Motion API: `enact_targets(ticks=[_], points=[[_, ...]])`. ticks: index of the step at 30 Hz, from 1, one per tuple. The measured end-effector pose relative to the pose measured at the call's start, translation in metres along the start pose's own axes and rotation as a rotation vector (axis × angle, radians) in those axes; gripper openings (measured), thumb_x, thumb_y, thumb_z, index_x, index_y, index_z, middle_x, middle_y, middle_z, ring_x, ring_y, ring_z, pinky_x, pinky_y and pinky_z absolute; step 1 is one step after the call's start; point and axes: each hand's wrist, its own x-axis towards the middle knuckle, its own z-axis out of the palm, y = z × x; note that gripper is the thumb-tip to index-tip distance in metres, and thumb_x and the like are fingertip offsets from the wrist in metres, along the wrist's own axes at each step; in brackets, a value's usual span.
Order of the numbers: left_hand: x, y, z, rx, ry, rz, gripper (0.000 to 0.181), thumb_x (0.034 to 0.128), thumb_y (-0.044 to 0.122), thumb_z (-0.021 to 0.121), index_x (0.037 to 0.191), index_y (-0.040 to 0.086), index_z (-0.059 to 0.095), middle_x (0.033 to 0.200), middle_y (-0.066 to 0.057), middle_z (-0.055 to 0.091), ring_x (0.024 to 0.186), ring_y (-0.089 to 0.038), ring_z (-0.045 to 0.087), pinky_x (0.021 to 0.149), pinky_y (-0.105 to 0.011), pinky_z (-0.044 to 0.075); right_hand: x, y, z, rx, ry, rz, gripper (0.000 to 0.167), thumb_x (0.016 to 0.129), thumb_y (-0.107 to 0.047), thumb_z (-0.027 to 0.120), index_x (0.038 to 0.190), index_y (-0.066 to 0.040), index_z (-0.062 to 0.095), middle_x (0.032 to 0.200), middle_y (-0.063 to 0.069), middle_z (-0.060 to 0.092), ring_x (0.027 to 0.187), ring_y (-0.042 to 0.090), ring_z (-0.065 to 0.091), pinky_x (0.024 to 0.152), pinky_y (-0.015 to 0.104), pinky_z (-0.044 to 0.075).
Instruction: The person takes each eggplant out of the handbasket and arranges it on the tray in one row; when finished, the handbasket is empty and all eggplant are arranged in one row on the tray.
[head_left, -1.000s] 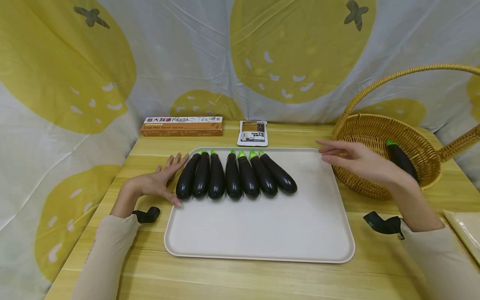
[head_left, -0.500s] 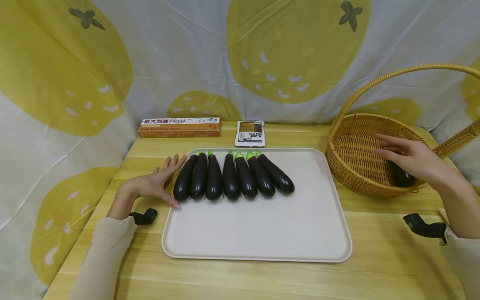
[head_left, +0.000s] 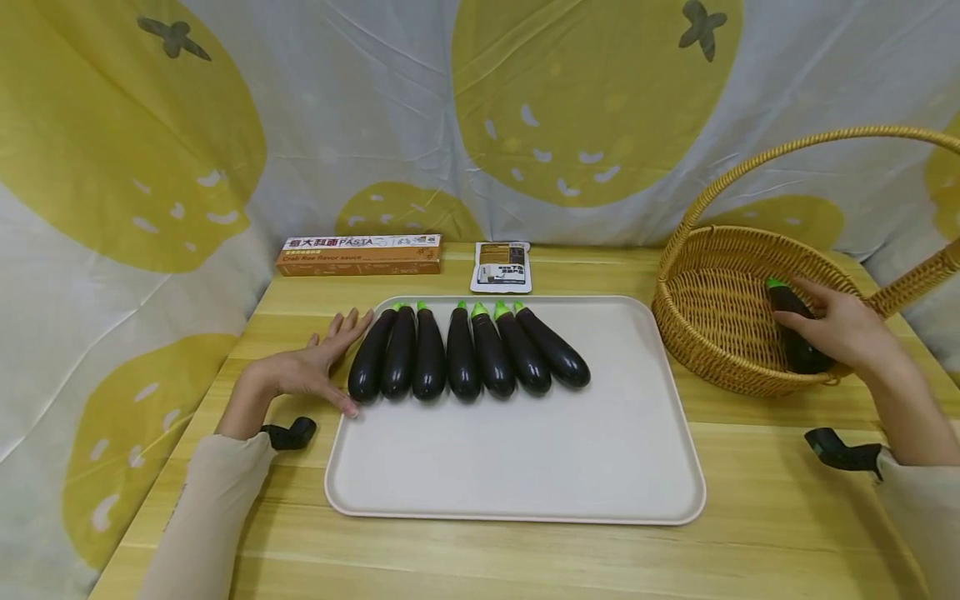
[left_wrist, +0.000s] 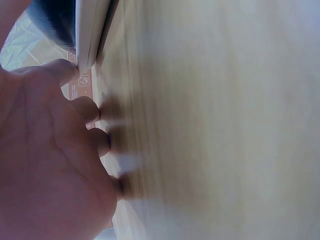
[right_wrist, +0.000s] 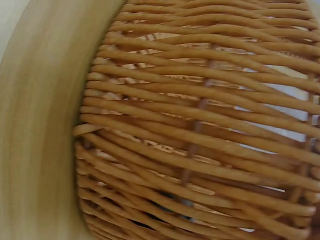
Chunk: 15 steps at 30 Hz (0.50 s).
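Several glossy dark eggplants (head_left: 464, 357) with green stems lie in a row on the white tray (head_left: 517, 467) in the head view. At the tray's left edge my left hand (head_left: 303, 371) rests with fingers spread, beside the leftmost eggplant (head_left: 371, 358). The left wrist view shows its palm (left_wrist: 50, 145) and fingertips on the table, by the tray rim (left_wrist: 89, 35). Inside the wicker basket (head_left: 708, 354), my right hand (head_left: 843, 329) grips another eggplant (head_left: 804, 354) between thumb and fingers. Basket weave (right_wrist: 200, 110) hides that hand in the right wrist view.
A pasta box (head_left: 360, 256) and a small packet (head_left: 501, 267) stand behind the tray. The basket's tall handle (head_left: 817, 136) arches above the right hand. A patterned cloth (head_left: 375, 100) hangs along the back of the wooden table (head_left: 450, 558).
My right hand has moved right from above the tray's far corner into the basket, then down onto the eggplant, taking hold of it. The left hand stays at the tray's left edge.
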Motion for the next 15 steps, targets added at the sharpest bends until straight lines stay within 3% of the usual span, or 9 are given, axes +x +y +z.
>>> enact_targets(ticks=[3, 10, 15], points=[[-0.0005, 0.0001, 0.0001, -0.003, 0.0, 0.0, 0.147, 0.0699, 0.037, 0.096, 0.166, 0.014, -0.012, 0.166, -0.024, -0.033, 0.15, -0.047, -0.036, 0.114, -0.078, -0.02, 0.0025, 0.0032, 0.0014, 0.006, -0.015, 0.002, 0.079, 0.111, -0.041, 0.04, 0.163, 0.002, 0.0, 0.146, 0.057, 0.022, 0.129, 0.072, 0.029, 0.098, 0.079, 0.035], [0.0, 0.0001, 0.0007, -0.001, 0.0, 0.001, 0.147, 0.0699, 0.037, 0.096, 0.166, 0.013, -0.012, 0.166, -0.025, -0.032, 0.15, -0.048, -0.036, 0.114, -0.078, -0.02, 0.0082, 0.005, 0.007, -0.035, -0.003, 0.026, 0.079, 0.111, -0.043, 0.04, 0.161, 0.007, 0.005, 0.148, 0.053, 0.021, 0.133, 0.073, 0.019, 0.108, 0.085, 0.012], [0.0017, -0.0002, 0.0014, 0.007, 0.001, 0.004, 0.148, 0.0687, 0.037, 0.097, 0.166, 0.016, -0.012, 0.167, -0.025, -0.031, 0.151, -0.048, -0.035, 0.114, -0.078, -0.02, 0.0075, 0.0058, 0.0091, -0.051, 0.026, 0.035, 0.078, 0.11, -0.042, 0.04, 0.159, 0.009, 0.009, 0.147, 0.053, 0.022, 0.132, 0.073, 0.019, 0.11, 0.084, 0.008]])
